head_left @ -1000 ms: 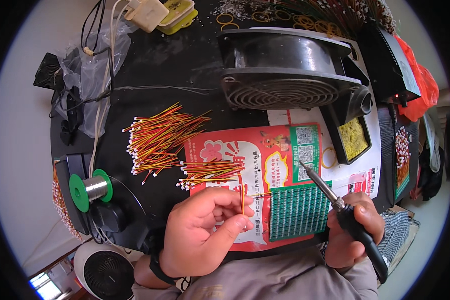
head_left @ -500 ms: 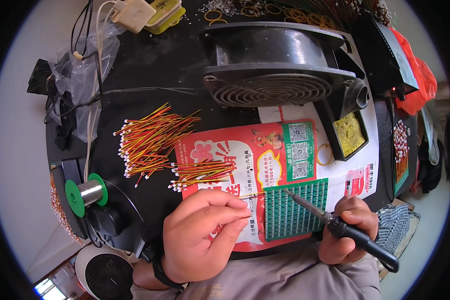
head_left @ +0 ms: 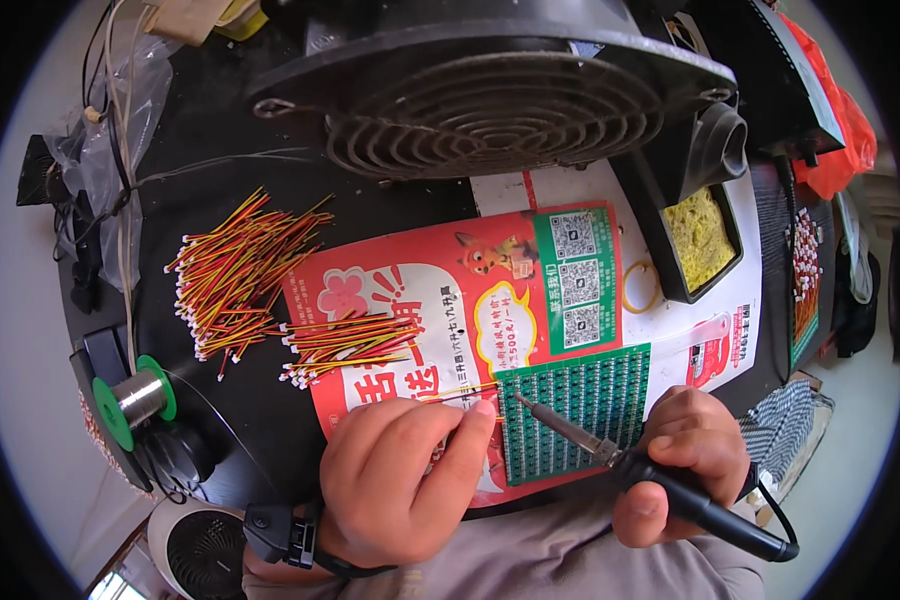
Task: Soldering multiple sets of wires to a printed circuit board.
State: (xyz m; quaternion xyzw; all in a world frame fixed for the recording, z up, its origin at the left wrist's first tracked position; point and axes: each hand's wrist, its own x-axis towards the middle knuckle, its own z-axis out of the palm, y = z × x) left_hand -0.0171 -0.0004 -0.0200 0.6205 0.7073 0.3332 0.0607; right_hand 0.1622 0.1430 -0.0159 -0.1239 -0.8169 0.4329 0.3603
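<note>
My left hand [head_left: 395, 475] pinches a thin wire lead [head_left: 462, 392] between thumb and forefinger, its end at the left edge of a green circuit board [head_left: 580, 405]. Rows of small components cover the board. In my right hand [head_left: 695, 450] is a soldering iron [head_left: 715, 515] with a black handle. Its tip points left and down over the board's upper left corner, close to the wire's end; whether they touch, I cannot tell. Left of the board lie a small bunch of red and yellow wires [head_left: 355, 342] with white connectors and a larger pile of wires [head_left: 240, 275].
A large black fan [head_left: 500, 115] stands behind the board. To its right is a tray holding yellow sponge [head_left: 702, 240]. A green solder spool [head_left: 135, 402] stands at the left. A red printed sheet [head_left: 420, 235] lies under the board, with a rubber band [head_left: 641, 287] nearby.
The view has moved closer, so the fan looms larger. The iron's tip has shifted left across the board toward its edge and the wire's end. Both hands keep their holds.
</note>
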